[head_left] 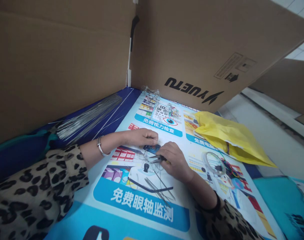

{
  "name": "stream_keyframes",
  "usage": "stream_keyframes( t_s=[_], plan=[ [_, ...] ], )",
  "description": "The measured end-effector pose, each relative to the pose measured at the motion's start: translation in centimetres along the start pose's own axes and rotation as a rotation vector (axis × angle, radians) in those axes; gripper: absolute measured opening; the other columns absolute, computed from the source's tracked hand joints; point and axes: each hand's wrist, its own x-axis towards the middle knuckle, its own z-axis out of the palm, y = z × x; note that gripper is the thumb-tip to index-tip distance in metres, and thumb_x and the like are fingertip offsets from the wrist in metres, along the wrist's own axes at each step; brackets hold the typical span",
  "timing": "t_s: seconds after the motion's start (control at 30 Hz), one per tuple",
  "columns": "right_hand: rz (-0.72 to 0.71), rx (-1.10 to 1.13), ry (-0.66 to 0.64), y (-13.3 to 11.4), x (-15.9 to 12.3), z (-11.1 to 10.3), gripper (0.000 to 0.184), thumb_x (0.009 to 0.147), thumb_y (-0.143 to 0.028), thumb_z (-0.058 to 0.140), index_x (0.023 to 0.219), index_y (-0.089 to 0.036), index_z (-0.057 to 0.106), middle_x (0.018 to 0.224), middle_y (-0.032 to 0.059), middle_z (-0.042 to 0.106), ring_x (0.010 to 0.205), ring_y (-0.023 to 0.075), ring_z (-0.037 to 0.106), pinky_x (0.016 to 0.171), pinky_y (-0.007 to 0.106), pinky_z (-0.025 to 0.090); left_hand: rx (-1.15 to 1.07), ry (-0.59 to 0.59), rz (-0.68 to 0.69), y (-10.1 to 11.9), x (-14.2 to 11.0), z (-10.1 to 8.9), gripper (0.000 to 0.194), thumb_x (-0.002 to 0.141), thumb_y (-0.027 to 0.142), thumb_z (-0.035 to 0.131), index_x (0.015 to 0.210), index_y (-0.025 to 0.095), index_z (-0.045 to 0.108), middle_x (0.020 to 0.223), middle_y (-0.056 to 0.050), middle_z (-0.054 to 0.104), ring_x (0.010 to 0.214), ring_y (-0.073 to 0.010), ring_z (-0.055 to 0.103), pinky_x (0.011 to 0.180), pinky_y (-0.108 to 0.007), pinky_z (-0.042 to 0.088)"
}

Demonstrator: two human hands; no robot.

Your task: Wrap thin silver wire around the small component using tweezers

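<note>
My right hand (174,161) is closed around a pair of pliers (155,159), whose dark jaws point left over the printed sheet (142,208). Just to the left and a little higher, my left hand (144,137) has its fingers pinched together; what they hold is too small to make out. Below the fingers lies a thin tangle of wire (145,154), close to the plier tips. Several short cut wires (160,188) are scattered on the sheet nearer to me.
A bundle of long straight wires (89,115) lies at the left. Small bent wire pieces (170,110) are heaped toward the back. A yellow bag (232,136), a clear ring-shaped coil (214,163) and a teal bag (279,196) are at the right. Cardboard walls (192,40) stand behind.
</note>
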Motion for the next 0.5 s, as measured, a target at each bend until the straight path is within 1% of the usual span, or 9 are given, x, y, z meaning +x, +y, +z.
stream_keyframes(
  t_s=[0.2, 0.33, 0.5],
  plan=[
    [0.099, 0.121, 0.072, 0.08, 0.43, -0.22, 0.024, 0.07, -0.004, 0.052, 0.086, -0.02, 0.058, 0.078, 0.0039, 0.062, 0.076, 0.0169, 0.052, 0.071, 0.035, 0.044, 0.004, -0.01, 0.025, -0.33, 0.12, -0.04, 0.022, 0.085, 0.031, 0.045, 0.075, 0.014, 0.054, 0.074, 0.001, 0.052, 0.071, -0.0107, 0.047, 0.066, -0.02, 0.037],
    [0.123, 0.163, 0.1, 0.16, 0.56, -0.26, 0.023, 0.071, -0.005, 0.051, 0.087, -0.02, 0.058, 0.077, 0.004, 0.061, 0.074, 0.0161, 0.053, 0.069, 0.034, 0.046, 0.006, -0.011, 0.021, -0.45, 0.16, -0.05, 0.021, 0.086, 0.03, 0.045, 0.075, 0.014, 0.053, 0.074, 0.001, 0.052, 0.07, -0.0101, 0.047, 0.066, -0.02, 0.036],
    [0.154, 0.187, 0.132, 0.16, 0.69, -0.12, 0.023, 0.071, -0.005, 0.05, 0.086, -0.021, 0.059, 0.077, 0.0032, 0.062, 0.073, 0.0156, 0.055, 0.069, 0.033, 0.048, -0.014, -0.004, 0.003, -0.51, 0.03, 0.04, 0.024, 0.086, 0.034, 0.044, 0.074, 0.015, 0.051, 0.072, 0.002, 0.05, 0.066, -0.0091, 0.043, 0.061, -0.019, 0.034]
  ],
)
